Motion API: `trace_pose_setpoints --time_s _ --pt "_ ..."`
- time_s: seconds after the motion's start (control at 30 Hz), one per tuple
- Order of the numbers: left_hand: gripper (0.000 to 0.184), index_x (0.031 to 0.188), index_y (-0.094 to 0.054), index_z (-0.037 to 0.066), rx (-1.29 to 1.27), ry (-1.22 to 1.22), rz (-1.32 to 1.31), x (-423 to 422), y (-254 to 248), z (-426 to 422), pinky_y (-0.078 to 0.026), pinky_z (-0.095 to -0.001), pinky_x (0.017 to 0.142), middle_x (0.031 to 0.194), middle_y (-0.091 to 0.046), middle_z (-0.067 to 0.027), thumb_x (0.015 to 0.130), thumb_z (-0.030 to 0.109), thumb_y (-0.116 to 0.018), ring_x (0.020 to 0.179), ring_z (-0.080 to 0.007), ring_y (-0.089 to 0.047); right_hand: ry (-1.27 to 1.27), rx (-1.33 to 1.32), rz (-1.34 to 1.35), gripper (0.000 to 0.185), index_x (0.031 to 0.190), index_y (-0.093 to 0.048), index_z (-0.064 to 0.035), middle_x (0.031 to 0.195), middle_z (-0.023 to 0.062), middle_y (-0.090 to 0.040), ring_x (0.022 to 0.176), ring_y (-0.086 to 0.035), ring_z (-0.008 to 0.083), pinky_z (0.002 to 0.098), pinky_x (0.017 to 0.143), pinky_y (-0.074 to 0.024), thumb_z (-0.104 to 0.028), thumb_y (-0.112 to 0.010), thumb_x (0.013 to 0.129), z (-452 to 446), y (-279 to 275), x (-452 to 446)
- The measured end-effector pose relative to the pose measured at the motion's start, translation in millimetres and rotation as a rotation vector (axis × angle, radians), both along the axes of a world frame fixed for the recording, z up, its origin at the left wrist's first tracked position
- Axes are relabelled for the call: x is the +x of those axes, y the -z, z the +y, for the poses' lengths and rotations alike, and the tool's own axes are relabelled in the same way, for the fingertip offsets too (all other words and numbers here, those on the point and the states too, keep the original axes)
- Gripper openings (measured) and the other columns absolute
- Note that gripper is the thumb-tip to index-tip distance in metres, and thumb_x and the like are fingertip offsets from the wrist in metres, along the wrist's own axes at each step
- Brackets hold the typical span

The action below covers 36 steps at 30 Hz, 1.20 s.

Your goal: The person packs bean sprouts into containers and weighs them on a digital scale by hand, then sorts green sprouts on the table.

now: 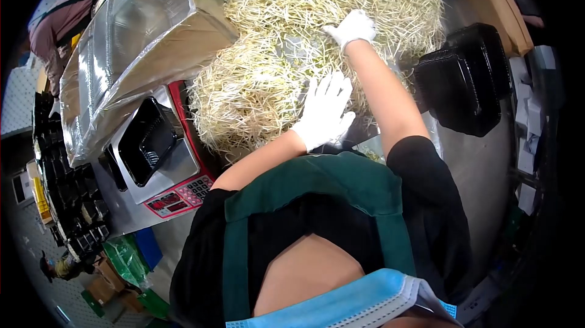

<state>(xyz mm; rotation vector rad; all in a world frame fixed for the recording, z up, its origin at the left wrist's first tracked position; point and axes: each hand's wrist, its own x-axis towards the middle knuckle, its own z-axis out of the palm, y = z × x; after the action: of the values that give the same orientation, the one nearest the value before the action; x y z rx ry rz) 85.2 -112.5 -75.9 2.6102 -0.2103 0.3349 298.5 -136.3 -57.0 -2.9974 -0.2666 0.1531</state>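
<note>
Bean sprouts [286,23] are lying heaped between the red scale [192,194] and the stacked black trays [466,78]. The left hand [326,113] is pointing forward, palm down, fingers spread! The right hand [354,28] is reaching deeper, thumb jutting; can't tell whether it's pinching any.

- Sprout heap [274,23] cut off by the top edge
- Display [167,204] on the red scale [173,172]: digits too small to read
- Blue face mask [365,294] cut off at the bottom edge
</note>
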Motion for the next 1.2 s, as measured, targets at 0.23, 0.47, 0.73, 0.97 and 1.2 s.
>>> trace_pose_setpoints --time_s 0.23,0.47,0.73,0.97,1.2 --pt "0.061 0.132 -0.046 -0.002 -0.192 -0.056 -0.059 -10 2 24 -0.034 -0.0472 0.104 0.132 -0.048 -0.0242 0.082 0.029 -0.064 0.123 -0.0406 -0.045 -0.123 0.293 0.306 0.043 0.119 -0.056 -0.0028 0.105 0.0177 -0.067 0.098 -0.066 0.0278 0.0397 0.086 -0.0507 -0.024 -0.059 0.082 -58 -9 34" --pt "0.087 0.140 -0.032 -0.007 -0.254 -0.173 0.102 23 6 29 -0.026 -0.0472 0.111 0.144 -0.032 -0.0306 0.079 0.045 -0.067 0.136 -0.0419 -0.029 -0.534 0.466 0.224 0.066 0.133 -0.050 -0.0019 0.132 0.0137 -0.050 0.123 -0.047 0.0205 0.0339 0.104 -0.0375 -0.028 -0.077 0.079 -138 2 22" --pt "0.108 0.148 -0.018 0.001 -0.189 0.122 0.219 9 20 22 -0.018 -0.0541 0.112 0.152 -0.012 -0.0282 0.070 0.050 -0.073 0.140 -0.0433 -0.017 -0.971 0.420 -0.081 0.080 0.138 -0.047 -0.0149 0.145 0.0164 -0.039 0.135 -0.034 0.0377 0.0496 0.110 -0.0272 -0.059 -0.068 0.074 -162 17 -100" --pt "0.082 0.147 -0.027 0.013 0.205 0.042 0.194 47 21 14 -0.031 -0.0520 0.107 0.150 -0.028 -0.0189 0.080 0.040 -0.066 0.135 -0.0381 -0.033 -0.827 0.309 -0.131 0.088 0.143 -0.039 -0.0172 0.147 0.0171 -0.036 0.134 -0.035 0.0358 0.0453 0.112 -0.0261 -0.041 -0.075 0.067 -150 27 -74" --pt "0.040 0.122 -0.059 0.012 -0.476 -0.152 0.090 58 -18 44 -0.045 -0.0368 0.095 0.114 -0.062 -0.0148 0.083 0.024 -0.064 0.106 -0.0308 -0.058 -0.455 1.000 0.403 0.070 0.134 -0.048 -0.0026 0.136 0.0107 -0.051 0.125 -0.048 0.0199 0.0322 0.107 -0.0349 -0.021 -0.076 0.072 -170 -20 -35"
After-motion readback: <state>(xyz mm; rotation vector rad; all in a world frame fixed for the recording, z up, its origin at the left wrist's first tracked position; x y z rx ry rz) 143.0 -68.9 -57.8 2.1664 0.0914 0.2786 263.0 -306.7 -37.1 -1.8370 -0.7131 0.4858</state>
